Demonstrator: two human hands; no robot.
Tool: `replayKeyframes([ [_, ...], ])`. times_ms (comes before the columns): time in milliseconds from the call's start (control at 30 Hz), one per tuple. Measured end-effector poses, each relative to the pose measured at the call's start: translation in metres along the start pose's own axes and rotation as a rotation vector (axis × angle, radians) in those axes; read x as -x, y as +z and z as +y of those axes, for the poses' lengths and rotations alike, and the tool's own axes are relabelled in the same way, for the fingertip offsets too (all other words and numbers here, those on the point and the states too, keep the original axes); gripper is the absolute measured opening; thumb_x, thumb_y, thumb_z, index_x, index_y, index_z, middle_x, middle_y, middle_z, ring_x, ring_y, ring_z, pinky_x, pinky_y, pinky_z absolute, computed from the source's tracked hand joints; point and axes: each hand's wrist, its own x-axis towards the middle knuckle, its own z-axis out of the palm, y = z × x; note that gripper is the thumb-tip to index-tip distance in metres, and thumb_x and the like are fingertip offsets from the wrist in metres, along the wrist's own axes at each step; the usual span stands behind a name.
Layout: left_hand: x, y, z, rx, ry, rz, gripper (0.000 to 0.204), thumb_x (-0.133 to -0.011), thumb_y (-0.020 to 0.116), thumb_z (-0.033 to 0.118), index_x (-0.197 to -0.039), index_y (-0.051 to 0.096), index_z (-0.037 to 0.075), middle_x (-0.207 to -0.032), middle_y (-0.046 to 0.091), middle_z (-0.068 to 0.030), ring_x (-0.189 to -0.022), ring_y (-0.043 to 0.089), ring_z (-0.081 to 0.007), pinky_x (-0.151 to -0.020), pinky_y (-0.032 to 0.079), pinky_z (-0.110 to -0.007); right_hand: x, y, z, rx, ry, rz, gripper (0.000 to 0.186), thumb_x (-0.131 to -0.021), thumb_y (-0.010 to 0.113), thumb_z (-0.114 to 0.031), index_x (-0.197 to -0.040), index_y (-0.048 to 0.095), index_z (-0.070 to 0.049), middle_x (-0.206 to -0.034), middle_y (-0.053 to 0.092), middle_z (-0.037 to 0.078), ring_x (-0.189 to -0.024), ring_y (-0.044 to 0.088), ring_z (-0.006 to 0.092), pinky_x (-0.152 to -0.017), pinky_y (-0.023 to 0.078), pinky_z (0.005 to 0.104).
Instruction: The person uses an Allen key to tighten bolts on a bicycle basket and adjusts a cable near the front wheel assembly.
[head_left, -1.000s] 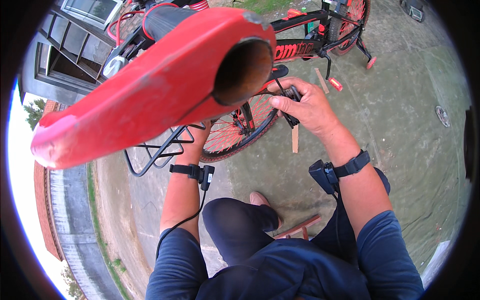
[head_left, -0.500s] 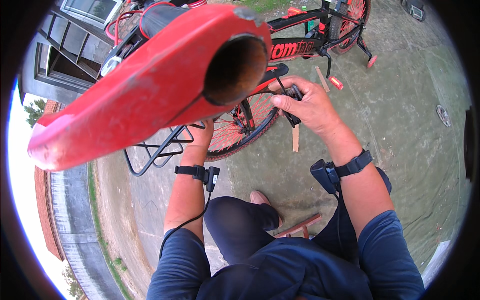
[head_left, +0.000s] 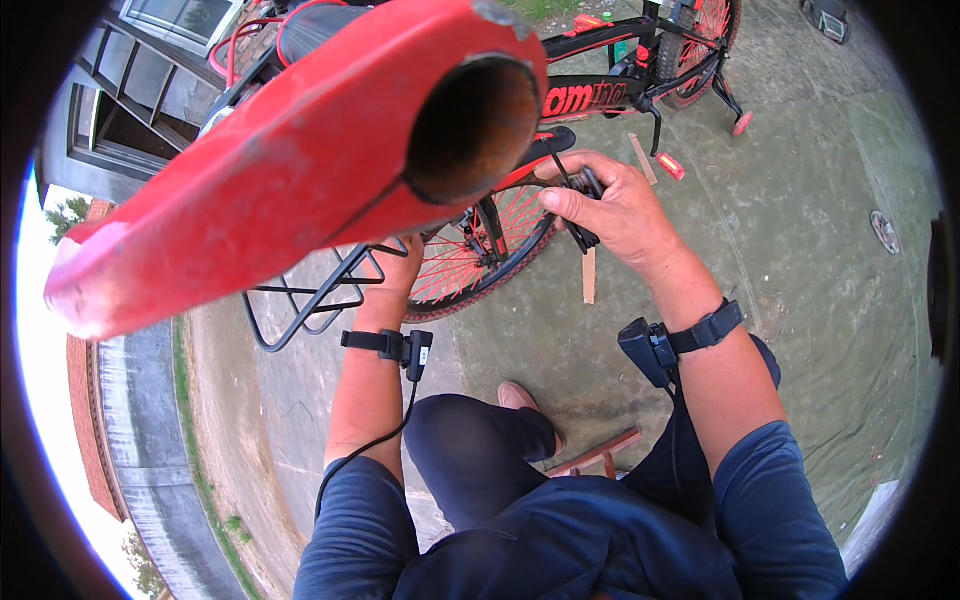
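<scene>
Concrete ground (head_left: 800,300), stained and greenish, carries a red and black bicycle (head_left: 600,95) that lies across the upper part of the view. A large red tube-shaped part (head_left: 280,190), very close to the camera, runs from the left rim up to the top centre and shows a dark, rusty round opening at its end; it hides much of what lies behind it.

The person's right hand (head_left: 620,210) is clenched around a small black part (head_left: 585,190) with thin dark cables, held just above the rear wheel (head_left: 475,265), whose spokes are red and whose tyre is dark. The left hand (head_left: 395,270) reaches up beside the same wheel and the black wire rack (head_left: 300,310); its fingers go behind the red tube, so it cannot be told whether they grip anything.

Both wrists carry black straps with small black boxes, and a cable runs down the left forearm. A thin strip of wood (head_left: 589,275) lies on the ground just below the right hand. A small red cylinder (head_left: 670,166) lies further up, near the bicycle's frame. A reddish bar (head_left: 600,455) lies on the ground between the person's knees, close to a shoe (head_left: 520,400). The person wears dark blue sleeves and trousers.
</scene>
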Motion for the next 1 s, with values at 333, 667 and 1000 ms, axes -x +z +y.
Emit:
replayKeyframes([
  [333, -0.005, 0.000, -0.020, 0.109, -0.004, -0.116, 0.017, -0.088, 0.066, 0.019, -0.084, 0.064, 0.002, -0.075, 0.062, -0.0181, -0.070, 0.062, -0.0370, -0.061, 0.048, -0.042, 0.003, -0.003, 0.000, -0.003, -0.007, -0.007, 0.030, -0.083, 0.080, -0.021, -0.104, 0.071, -0.003, -0.080, 0.062, -0.005, -0.071, 0.052, 0.0030, -0.063, 0.044, 0.0212],
  [667, -0.006, -0.007, -0.001, 0.301, -0.128, -0.147, 0.030, -0.097, 0.056, 0.028, -0.088, 0.063, 0.000, -0.075, 0.060, -0.0224, -0.072, 0.061, -0.0403, -0.064, 0.046, -0.043, 0.000, 0.001, -0.001, -0.084, 0.004, 0.002, 0.032, -0.082, 0.081, -0.022, -0.105, 0.070, -0.002, -0.079, 0.062, -0.005, -0.070, 0.051, 0.0038, -0.063, 0.043, 0.0215],
  [1000, 0.002, -0.008, 0.014, 0.133, -0.271, -0.135, 0.018, -0.090, 0.066, 0.017, -0.095, 0.064, 0.000, -0.088, 0.062, -0.0211, -0.080, 0.061, -0.0423, -0.068, 0.048, -0.048, 0.000, 0.001, -0.001, 0.008, -0.014, 0.003, 0.031, -0.083, 0.081, -0.023, -0.104, 0.071, -0.003, -0.078, 0.061, -0.005, -0.069, 0.051, 0.0033, -0.062, 0.043, 0.0217],
])
